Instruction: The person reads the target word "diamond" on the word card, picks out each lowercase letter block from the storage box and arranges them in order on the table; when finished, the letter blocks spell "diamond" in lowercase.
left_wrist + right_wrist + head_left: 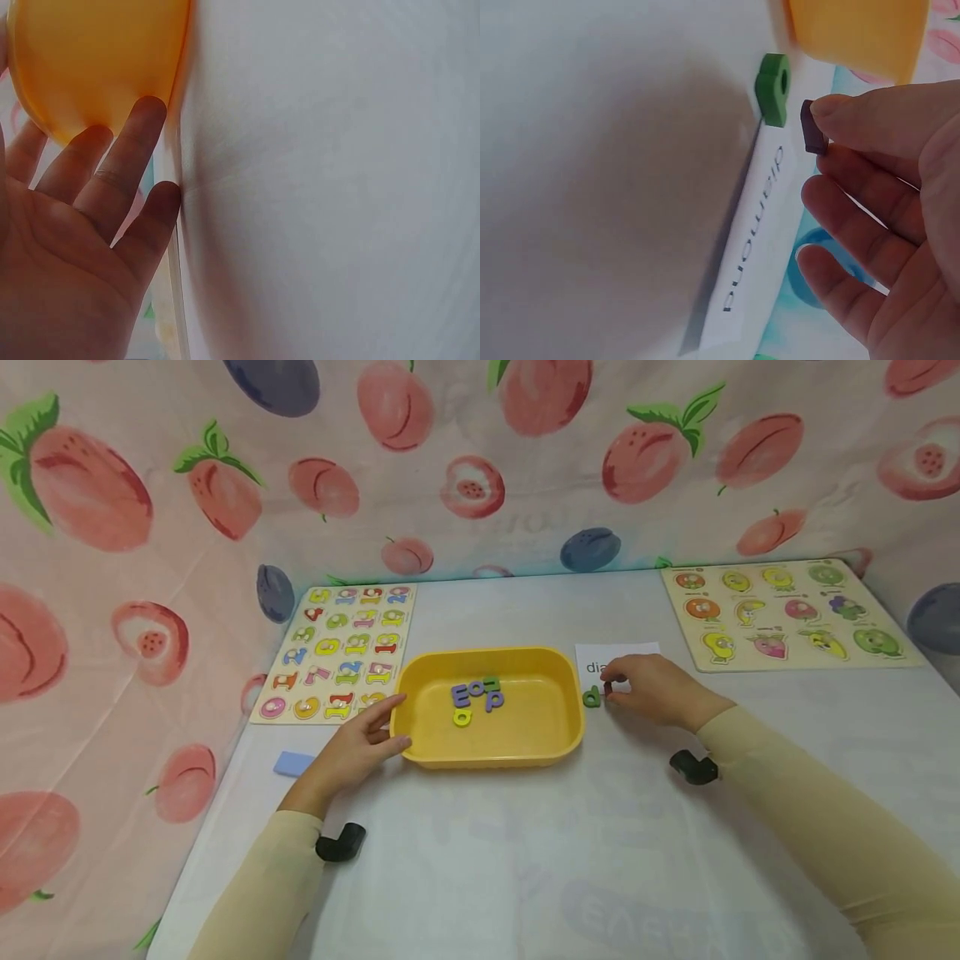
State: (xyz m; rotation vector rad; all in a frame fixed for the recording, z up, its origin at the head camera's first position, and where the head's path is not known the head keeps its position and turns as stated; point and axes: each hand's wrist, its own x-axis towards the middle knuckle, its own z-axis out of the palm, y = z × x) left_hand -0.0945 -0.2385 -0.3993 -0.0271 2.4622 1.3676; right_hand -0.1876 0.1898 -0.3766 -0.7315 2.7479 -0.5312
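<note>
Here the right hand [647, 690] is pinching a dark piece [810, 129] clear of the tray [525, 737], outspread left hand [351, 753] touching its edge.

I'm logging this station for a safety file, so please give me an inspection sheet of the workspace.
Surface: white-covered table.
Job's things: green letter d beside a card printed "diamond"; five letters in a yellow tray.
Clutter: number board, fruit board, partly hidden blue block.
Hands: left hand touches the tray's left end; right hand pinches a small dark piece.
Cables: nothing seen.
Surroundings: fruit-print cloth behind the table.
</note>
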